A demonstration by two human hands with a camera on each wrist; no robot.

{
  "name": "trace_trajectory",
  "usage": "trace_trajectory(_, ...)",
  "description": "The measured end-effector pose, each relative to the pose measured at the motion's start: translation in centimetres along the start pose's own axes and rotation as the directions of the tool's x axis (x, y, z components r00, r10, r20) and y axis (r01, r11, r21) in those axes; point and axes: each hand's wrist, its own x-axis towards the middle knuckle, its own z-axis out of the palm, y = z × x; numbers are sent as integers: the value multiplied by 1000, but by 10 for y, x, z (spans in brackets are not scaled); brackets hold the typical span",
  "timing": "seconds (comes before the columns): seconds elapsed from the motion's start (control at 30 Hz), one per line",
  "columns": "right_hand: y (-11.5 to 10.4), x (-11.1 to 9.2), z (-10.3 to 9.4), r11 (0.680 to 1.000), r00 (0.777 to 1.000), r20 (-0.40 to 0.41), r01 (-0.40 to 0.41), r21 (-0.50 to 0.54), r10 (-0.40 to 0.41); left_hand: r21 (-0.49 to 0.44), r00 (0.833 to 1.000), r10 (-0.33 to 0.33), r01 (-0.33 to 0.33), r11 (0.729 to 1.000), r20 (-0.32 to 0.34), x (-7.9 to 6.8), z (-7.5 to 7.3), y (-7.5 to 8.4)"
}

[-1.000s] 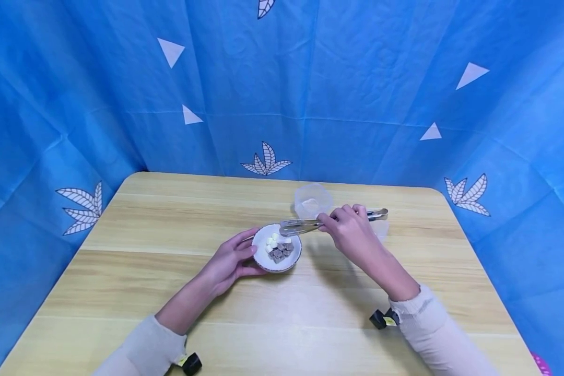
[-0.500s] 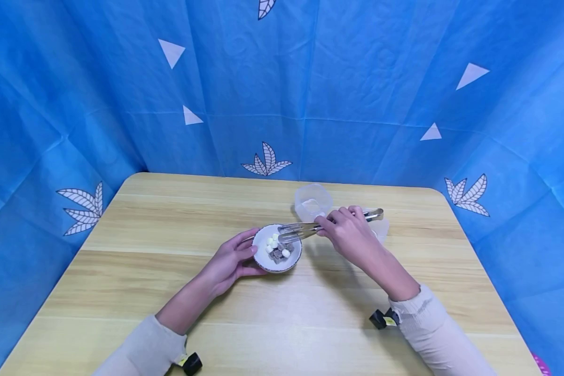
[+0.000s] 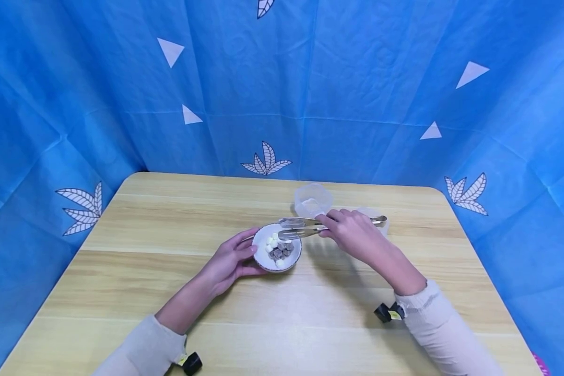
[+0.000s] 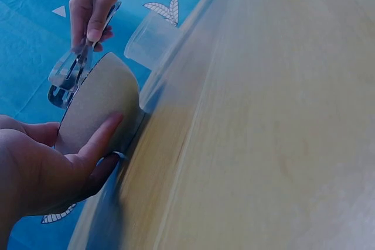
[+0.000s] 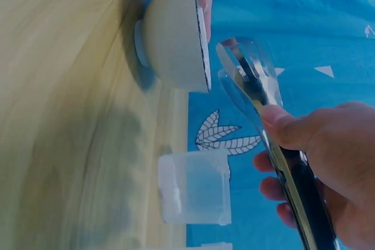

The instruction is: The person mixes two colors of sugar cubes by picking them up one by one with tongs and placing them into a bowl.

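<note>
My left hand [image 3: 232, 261] holds a small white bowl [image 3: 263, 259] from its left side, with the thumb at the rim and fingers around its outer wall. Inside lie several white cubes [image 3: 270, 243] and several greyish-brown cubes [image 3: 278, 254]; one white piece sits at the near side. My right hand [image 3: 352, 235] grips metal tongs [image 3: 295, 234] by the handles. Their two ends are spread apart over the bowl's far right rim, and nothing shows between them. In the right wrist view, the tongs' ends [image 5: 246, 65] are just off the bowl's mouth [image 5: 202, 39].
A clear plastic container [image 3: 313, 197] with something pale at its bottom stands behind the tongs. Another translucent container [image 3: 382, 227] is partly hidden by the right hand. The wooden table [image 3: 169, 219] reaches back to a blue curtain [image 3: 282, 78].
The tongs' ends have spread wider apart. A white piece that was by their tips a second ago has come down into the bowl, toward its near side. The left hand and bowl have stayed put.
</note>
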Motion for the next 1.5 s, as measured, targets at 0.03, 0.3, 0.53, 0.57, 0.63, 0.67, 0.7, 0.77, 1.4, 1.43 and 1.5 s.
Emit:
trace_trajectory(0.03,1,0,-1,1000,1000,9,10,8,-10,-1,1000,0,0,1000,1,0,0,0)
trace_trajectory(0.3,15,4,-11,994,996,38,76,79,-80,13,1000,4,-4,1000,4,-1,0,1)
trace_trajectory(0.53,29,11,-26,991,993,111,26,131,-40,21,1000,5,-5,1000,0,-1,0,1)
trace_trajectory(0.57,32,12,-28,992,992,117,24,120,-38,20,1000,5,-5,1000,-1,-1,0,1)
trace_trajectory(0.63,37,15,-32,996,992,120,27,89,-38,17,1000,5,-5,1000,0,-1,0,1)
trace_trajectory(0.67,39,17,-34,997,992,120,29,71,-37,17,1000,5,-5,1000,0,-1,0,1)
trace_trajectory(0.7,42,18,-36,999,992,120,30,45,-35,16,1000,5,-5,1000,-1,-1,1,1)
trace_trajectory(0.77,48,21,-39,999,993,114,34,-13,-32,14,1000,4,-4,1000,-4,-1,1,1)
trace_trajectory(1.4,89,56,-38,952,995,94,57,-301,-30,3,1000,10,-10,1000,-13,0,0,0)
trace_trajectory(1.43,89,59,-39,948,993,113,59,-314,-25,1,1000,7,-7,1000,-14,0,0,0)
trace_trajectory(1.5,89,66,-40,941,985,171,58,-333,0,4,1000,10,-10,1000,-5,1,0,0)
